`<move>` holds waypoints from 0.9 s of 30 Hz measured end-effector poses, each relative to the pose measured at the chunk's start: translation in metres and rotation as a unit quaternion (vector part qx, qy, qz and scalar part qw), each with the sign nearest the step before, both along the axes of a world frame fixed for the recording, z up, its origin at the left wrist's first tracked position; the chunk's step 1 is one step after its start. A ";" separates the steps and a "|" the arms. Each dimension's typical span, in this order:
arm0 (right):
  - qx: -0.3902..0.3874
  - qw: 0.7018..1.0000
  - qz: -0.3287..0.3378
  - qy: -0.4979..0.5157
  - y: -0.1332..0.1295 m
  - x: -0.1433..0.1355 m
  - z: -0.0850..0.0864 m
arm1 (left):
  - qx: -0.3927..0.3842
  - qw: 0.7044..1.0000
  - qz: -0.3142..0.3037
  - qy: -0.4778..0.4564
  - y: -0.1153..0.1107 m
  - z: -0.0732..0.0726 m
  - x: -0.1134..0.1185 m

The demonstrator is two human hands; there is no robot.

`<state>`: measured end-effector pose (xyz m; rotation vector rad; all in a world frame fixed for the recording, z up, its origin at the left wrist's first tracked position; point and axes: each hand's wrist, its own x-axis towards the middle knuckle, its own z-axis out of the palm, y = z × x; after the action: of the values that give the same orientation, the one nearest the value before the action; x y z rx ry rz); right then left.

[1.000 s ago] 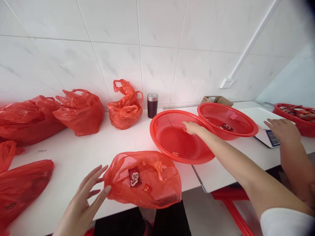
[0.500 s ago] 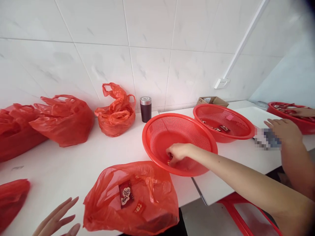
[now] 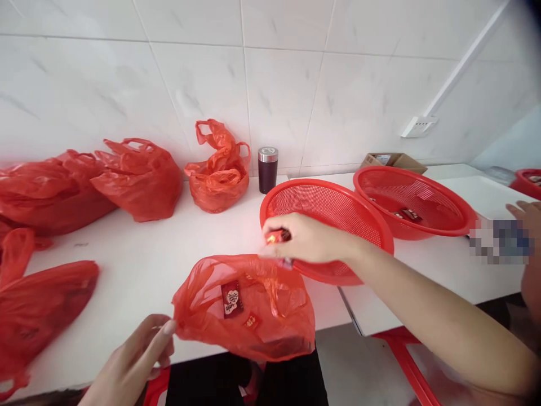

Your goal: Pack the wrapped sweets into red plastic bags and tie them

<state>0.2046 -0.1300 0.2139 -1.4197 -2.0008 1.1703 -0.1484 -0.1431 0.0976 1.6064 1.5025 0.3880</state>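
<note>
- Head view: small wrapped packets (image 3: 275, 237), red and dark, sit in the right hand (image 3: 302, 237), above the gap between the near basket (image 3: 296, 190) and the open bag (image 3: 291, 334).
- Half a second ago that hand was down inside the near basket; now it is up at the rim on the bag's side, fingers clamped around the packets. Blur hides how many there are.
- Left hand (image 3: 141, 349): thumb and fingers come together on the left edge of the open bag. In the previous picture they were spread and clear of it.
- Inside the open bag, a dark red packet (image 3: 232, 299) with pale lettering and a smaller red packet (image 3: 252, 322) lie much as before.
- Just behind the near basket, the second basket (image 3: 471, 223) holds a few packets (image 3: 409, 214), and a cardboard box (image 3: 406, 162) stands beyond.
- Along the wall, the dark tumbler (image 3: 267, 172) remains beside a tied-looking bag (image 3: 218, 189); more red bags (image 3: 143, 186) stand farther left.
- At the right edge, a co-worker's hand (image 3: 530, 217) is partly cut off, where more of it showed earlier; whether it grips anything cannot be told.
</note>
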 end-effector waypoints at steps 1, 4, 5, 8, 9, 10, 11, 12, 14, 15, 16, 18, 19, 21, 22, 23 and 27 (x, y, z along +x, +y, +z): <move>-0.002 1.000 0.027 0.002 -0.006 -0.018 0.002 | -0.023 1.000 -0.009 -0.015 -0.001 0.004 0.009; 0.004 0.991 0.094 -0.097 -0.012 -0.063 -0.012 | -0.024 0.996 0.015 -0.082 0.002 0.011 0.029; 0.008 0.984 0.108 -0.142 -0.010 -0.073 -0.020 | -0.011 0.994 0.034 -0.104 0.003 0.012 0.032; 0.016 0.965 0.126 -0.227 -0.001 -0.083 -0.040 | 0.015 0.986 0.065 -0.150 0.006 0.012 0.032; 0.014 0.963 0.125 -0.237 0.001 -0.082 -0.043 | 0.018 0.985 0.065 -0.161 0.006 0.012 0.030; 0.007 0.963 0.120 -0.242 0.003 -0.081 -0.045 | 0.018 0.983 0.063 -0.171 0.005 0.012 0.027; -0.003 0.963 0.111 -0.245 0.003 -0.079 -0.045 | 0.018 0.981 0.062 -0.182 0.005 0.014 0.025; -0.014 0.963 0.102 -0.249 0.003 -0.078 -0.044 | 0.019 0.978 0.065 -0.196 0.003 0.015 0.024; -0.023 0.960 0.084 -0.265 0.001 -0.077 -0.042 | 0.024 0.969 0.078 -0.232 0.000 0.018 0.022; -0.019 0.957 0.076 -0.279 -0.001 -0.076 -0.042 | 0.024 0.965 0.082 -0.250 -0.001 0.019 0.021; -0.006 0.953 0.070 -0.295 -0.004 -0.076 -0.042 | 0.022 0.960 0.085 -0.266 -0.003 0.021 0.021; 0.045 0.942 0.059 -0.327 -0.012 -0.074 -0.043 | 0.013 0.953 0.083 -0.292 -0.006 0.023 0.020; 0.081 0.936 0.057 -0.338 -0.018 -0.073 -0.044 | 0.008 0.949 0.080 -0.303 -0.007 0.024 0.019; 0.164 0.917 0.058 -0.358 -0.034 -0.071 -0.047 | -0.005 0.942 0.074 -0.328 -0.009 0.026 0.016; 0.200 0.902 0.054 -0.378 -0.043 -0.070 -0.048 | -0.012 0.938 0.074 -0.340 -0.010 0.028 0.014; 0.220 0.885 0.046 -0.408 -0.052 -0.069 -0.048 | -0.022 0.933 0.074 -0.351 -0.011 0.029 0.012; 0.147 0.828 -0.028 -0.541 -0.084 -0.063 -0.042 | -0.054 0.917 0.094 -0.384 -0.014 0.036 0.000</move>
<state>0.1420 -0.2136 0.1722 -2.1928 -2.5936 -0.1335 -0.1488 -0.1574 0.1334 1.0253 1.0313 0.9081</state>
